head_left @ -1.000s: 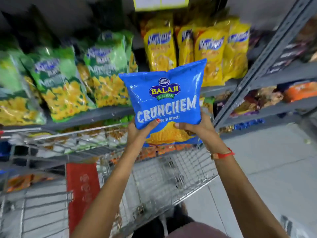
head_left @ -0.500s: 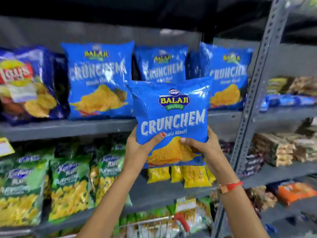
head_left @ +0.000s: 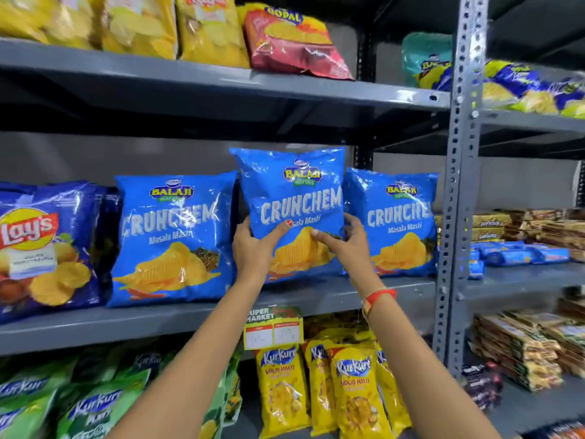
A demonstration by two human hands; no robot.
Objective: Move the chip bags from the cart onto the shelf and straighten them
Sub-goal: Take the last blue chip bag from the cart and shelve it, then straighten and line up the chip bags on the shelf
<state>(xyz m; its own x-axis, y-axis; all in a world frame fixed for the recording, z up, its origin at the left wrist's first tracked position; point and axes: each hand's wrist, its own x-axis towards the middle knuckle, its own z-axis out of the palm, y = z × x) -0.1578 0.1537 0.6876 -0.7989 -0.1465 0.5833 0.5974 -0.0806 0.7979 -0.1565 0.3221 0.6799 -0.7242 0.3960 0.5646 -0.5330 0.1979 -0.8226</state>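
The grey metal shelving unit (head_left: 316, 299) filled the view, its middle shelf carrying a row of glossy blue plastic Crunchem chip bags. The blue bag at nine o'clock (head_left: 172, 239) and the blue bag at three o'clock (head_left: 395, 223) stood upright on that shelf, and between them was the held blue Crunchem bag (head_left: 294, 198), upright, its top edge higher than theirs and its lower edge at the shelf front; whether it rested on the shelf could not be told. The left hand (head_left: 253, 248) gripped its lower left side, thumb across the front, and the right hand (head_left: 346, 245) gripped its lower right side, thumb on the printed chips, so the bag rose toward twelve o'clock from both hands. At far nine o'clock stood a dark blue Lay's bag (head_left: 41, 245). The shelf above held yellow bags and a red Gopal bag (head_left: 294, 42). The shelf at six o'clock held yellow Kurkure packets (head_left: 357, 391) and green Kurkure packets (head_left: 91, 407). A red thread bracelet (head_left: 380, 296) circled the right wrist.
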